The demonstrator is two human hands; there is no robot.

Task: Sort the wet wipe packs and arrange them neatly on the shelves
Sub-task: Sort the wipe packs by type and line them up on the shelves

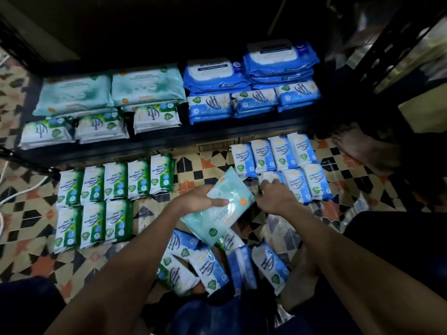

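Note:
My left hand [199, 200] grips a large pale teal wipe pack [219, 212] above the tiled floor. My right hand [274, 194] reaches to the blue fragrance-free packs [292, 165] lined up on the floor at the right, its fingers curled on the edge of one of them. Green pine packs [113, 197] stand in two rows on the floor at the left. A loose pile of mixed packs [217, 262] lies below my hands. The black shelf [157, 143] holds teal packs [108, 90], green packs [96, 125], dark blue packs [251, 68] and blue packs [254, 102].
A flattened cardboard sheet [212, 146] lies under the shelf edge. A bare foot [362, 148] of a person rests on the floor at the right. White cables [17, 189] run along the floor at the left. A black rack post [379, 44] rises at the upper right.

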